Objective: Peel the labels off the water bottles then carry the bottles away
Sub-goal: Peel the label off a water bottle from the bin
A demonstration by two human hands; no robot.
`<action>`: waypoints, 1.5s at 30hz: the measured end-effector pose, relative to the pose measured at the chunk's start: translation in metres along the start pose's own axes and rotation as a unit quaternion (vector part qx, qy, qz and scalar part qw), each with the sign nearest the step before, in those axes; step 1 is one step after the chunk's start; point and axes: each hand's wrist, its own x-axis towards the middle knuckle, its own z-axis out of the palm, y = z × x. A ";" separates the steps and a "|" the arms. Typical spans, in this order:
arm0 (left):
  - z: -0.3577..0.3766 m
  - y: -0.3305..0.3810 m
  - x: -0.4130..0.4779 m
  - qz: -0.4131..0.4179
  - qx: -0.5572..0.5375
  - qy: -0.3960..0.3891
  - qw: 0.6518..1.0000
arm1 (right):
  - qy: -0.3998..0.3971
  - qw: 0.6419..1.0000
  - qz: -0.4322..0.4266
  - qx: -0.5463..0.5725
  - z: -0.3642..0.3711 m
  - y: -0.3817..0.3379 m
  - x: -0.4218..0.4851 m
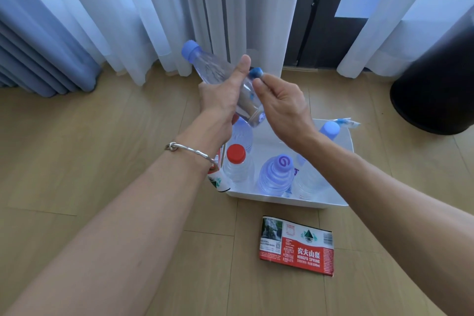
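left hand (220,95) curled round a clear blue-capped bottle (213,67), held tilted above the white bin (282,200). right hand (282,108) pinches a small blue scrap (256,72) just beside the bottle. other bottles (275,174) stand in the bin. a peeled red label (297,245) lies flat on the floor, near side.

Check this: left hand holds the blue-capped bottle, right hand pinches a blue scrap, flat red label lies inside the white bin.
Not inside: the head view shows the flat red label on the floor beside the white bin, on its near side. The left hand does hold the blue-capped bottle; the right hand pinches a blue scrap.
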 end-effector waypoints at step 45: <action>-0.008 0.011 -0.011 0.115 0.001 -0.125 0.985 | -0.269 0.812 0.200 -0.477 -0.027 0.074 0.048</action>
